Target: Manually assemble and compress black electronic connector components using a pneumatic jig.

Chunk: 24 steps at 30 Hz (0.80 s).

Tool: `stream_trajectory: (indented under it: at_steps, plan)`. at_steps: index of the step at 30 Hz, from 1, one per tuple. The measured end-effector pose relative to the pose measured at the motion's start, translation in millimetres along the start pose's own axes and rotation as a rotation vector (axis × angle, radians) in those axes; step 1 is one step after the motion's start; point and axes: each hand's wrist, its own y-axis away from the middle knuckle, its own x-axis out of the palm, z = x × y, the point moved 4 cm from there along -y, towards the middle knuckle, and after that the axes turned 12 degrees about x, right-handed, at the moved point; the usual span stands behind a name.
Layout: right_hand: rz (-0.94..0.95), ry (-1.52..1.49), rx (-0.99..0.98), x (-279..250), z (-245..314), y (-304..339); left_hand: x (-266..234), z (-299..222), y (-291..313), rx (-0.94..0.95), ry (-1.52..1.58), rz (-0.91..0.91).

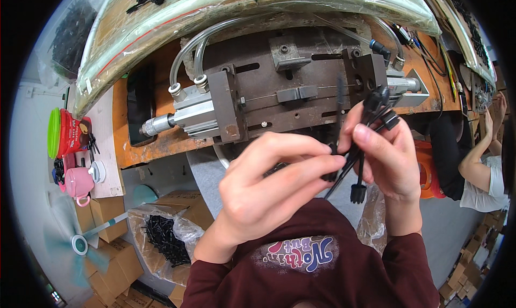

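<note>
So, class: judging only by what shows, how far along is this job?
Done: nothing finished can be told apart. In hand: the right hand grips a bundle of black plastic pieces; the left hand pinches one. Left: a bag-lined box of black parts is not yet emptied.

Surface: a worn orange-brown bench [161,141] runs across the upper middle of the view.
Machine: a dark metal plate [301,82] lies on it, with a silver air cylinder [185,114] at its left end and a smaller one [403,85] at its right.
Hoses: clear tubes [188,53] curve up from the left cylinder.
Cover: a plastic sheet [258,7] drapes along the bench's far edge.
Left side: a red container with a green lid [67,133] stands above a pink cup [79,183].
Floor: a cardboard box lined with a bag of small black parts [164,238], near a teal fan [80,243].
Right edge: another person's arm [475,163], beside an orange stool [430,171].
</note>
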Motion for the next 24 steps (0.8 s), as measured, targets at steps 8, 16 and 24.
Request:
stream_trajectory:
  at_steps: [8,16,24]
  plan:
    - [-0.171,-0.044,-0.231,-16,6,8,15,23,16,0.004,-0.512,0.174]
    - [-0.143,-0.056,-0.311,-20,8,14,18,27,8,-0.034,-0.602,0.227]
    - [-0.184,-0.115,-0.295,-17,2,10,12,9,5,0.044,-0.250,0.061]
